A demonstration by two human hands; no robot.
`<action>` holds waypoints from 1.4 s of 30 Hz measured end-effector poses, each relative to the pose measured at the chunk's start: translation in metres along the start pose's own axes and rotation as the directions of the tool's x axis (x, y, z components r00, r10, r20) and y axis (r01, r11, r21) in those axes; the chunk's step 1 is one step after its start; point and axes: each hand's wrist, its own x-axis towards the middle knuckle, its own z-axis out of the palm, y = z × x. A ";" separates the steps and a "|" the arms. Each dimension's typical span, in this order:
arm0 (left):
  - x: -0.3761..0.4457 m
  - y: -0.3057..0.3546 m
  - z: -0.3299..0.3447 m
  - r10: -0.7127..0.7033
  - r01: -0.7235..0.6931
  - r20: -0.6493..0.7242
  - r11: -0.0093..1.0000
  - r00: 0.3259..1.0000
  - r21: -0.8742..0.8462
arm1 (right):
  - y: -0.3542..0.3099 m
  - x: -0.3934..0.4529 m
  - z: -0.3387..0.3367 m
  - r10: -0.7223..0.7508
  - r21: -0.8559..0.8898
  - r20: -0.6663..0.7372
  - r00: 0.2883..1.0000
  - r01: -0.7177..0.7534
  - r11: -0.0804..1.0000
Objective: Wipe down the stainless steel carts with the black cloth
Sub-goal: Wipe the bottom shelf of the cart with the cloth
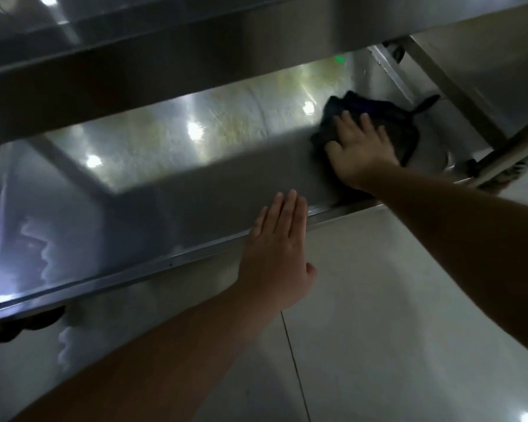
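Black cloth (375,117) under the right hand (360,147); silvery grey steel shelf (171,156) with white light spots; pale grey floor tiles (409,300).

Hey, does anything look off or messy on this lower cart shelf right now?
Nothing looks damaged or spilled. The lower shelf shows streaky smears in the glare, likely wiping marks. The right hand presses the black cloth flat near the right corner; the left hand rests open on the front rim.

Pale tiled floor (393,300) with dark grout line, pale pole (512,156) at right
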 end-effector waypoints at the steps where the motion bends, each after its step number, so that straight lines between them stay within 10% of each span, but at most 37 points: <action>1: 0.001 -0.001 -0.002 0.003 -0.003 0.015 1.000 1.000 -0.008 | -0.023 0.001 0.004 -0.079 -0.008 0.021 0.997 0.079 0.997; 8: -0.006 -0.028 -0.036 -0.007 0.005 -0.007 0.958 1.000 -0.286 | -0.077 -0.009 0.011 -0.443 -0.031 0.114 0.889 0.449 0.893; 18: -0.131 -0.230 -0.064 -0.359 0.358 -0.043 0.933 0.932 -0.017 | 0.015 0.007 -0.015 0.007 -0.075 -0.034 0.999 -0.009 0.997; 22: -0.159 -0.253 -0.044 -0.538 0.537 -0.066 0.843 0.840 -0.039 | -0.045 0.010 0.002 0.036 -0.103 -0.017 0.999 -0.037 0.994; 33: -0.158 -0.255 -0.038 -0.529 0.528 -0.033 0.848 0.848 -0.039 | -0.275 -0.026 0.082 -0.459 -0.101 0.053 0.887 0.462 0.881; 38: -0.162 -0.251 -0.037 -0.519 0.518 -0.021 0.855 0.855 -0.039 | -0.202 -0.019 0.059 -0.498 -0.137 0.050 0.866 0.500 0.855; 42: -0.163 -0.252 -0.036 -0.522 0.518 -0.047 0.852 0.852 -0.076 | -0.078 -0.012 0.023 -0.170 -0.130 -0.067 0.983 0.161 0.978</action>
